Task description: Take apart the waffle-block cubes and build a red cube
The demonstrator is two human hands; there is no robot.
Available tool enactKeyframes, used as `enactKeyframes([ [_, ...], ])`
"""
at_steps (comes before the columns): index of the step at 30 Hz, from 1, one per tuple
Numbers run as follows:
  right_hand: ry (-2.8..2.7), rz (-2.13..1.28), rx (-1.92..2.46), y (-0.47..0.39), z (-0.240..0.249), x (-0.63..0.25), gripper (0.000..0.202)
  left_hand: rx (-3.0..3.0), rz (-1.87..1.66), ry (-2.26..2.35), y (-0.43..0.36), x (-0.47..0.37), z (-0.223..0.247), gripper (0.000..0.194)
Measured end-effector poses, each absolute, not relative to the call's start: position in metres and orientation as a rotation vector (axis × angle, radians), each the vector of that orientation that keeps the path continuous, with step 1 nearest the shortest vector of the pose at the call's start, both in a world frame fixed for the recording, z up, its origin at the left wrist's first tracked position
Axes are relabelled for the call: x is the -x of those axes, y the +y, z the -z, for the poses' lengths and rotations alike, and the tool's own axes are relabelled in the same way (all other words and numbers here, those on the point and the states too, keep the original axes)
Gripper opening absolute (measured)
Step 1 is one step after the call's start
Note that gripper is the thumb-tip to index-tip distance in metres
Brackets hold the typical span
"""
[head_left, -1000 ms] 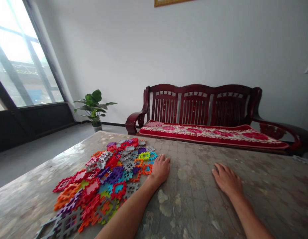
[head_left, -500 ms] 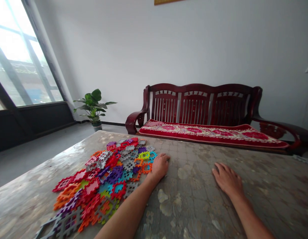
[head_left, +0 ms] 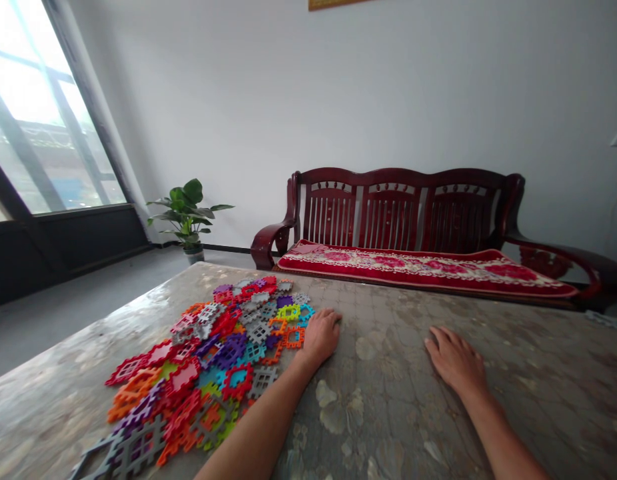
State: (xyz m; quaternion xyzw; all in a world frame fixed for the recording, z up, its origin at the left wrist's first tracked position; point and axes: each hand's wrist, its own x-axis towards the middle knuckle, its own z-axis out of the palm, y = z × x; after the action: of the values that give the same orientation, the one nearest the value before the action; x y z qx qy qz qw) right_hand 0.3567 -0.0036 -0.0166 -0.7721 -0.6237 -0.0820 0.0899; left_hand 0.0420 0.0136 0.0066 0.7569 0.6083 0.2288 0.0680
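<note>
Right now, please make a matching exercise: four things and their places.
1. Bare left hand
2. Bare right hand
3. Green leafy potted plant
4. Red floral cloth

A. On the dark red wooden bench
B. At the right edge of the colourful notched plastic pieces
C. Left of the bench
D. On the patterned tabletop, apart from the pieces

Pairs: 1-B; 2-D; 3-C; 4-A

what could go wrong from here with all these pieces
The left hand is right beside the pile of toothed pieces, so a sideways nudge might shift the nearest ones. Many pieces overlap, so pulling one out could drag its neighbours across the table.
</note>
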Motion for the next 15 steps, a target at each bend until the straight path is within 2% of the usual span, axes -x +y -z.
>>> enactKeyframes([
  [15, -1.855, 0.249, 2.319, -0.0078, 0.0105, -0.3514, 0.051, -2.303, -0.670, 1.859, 0.0101, -0.0431, -0.0085, 0.034],
])
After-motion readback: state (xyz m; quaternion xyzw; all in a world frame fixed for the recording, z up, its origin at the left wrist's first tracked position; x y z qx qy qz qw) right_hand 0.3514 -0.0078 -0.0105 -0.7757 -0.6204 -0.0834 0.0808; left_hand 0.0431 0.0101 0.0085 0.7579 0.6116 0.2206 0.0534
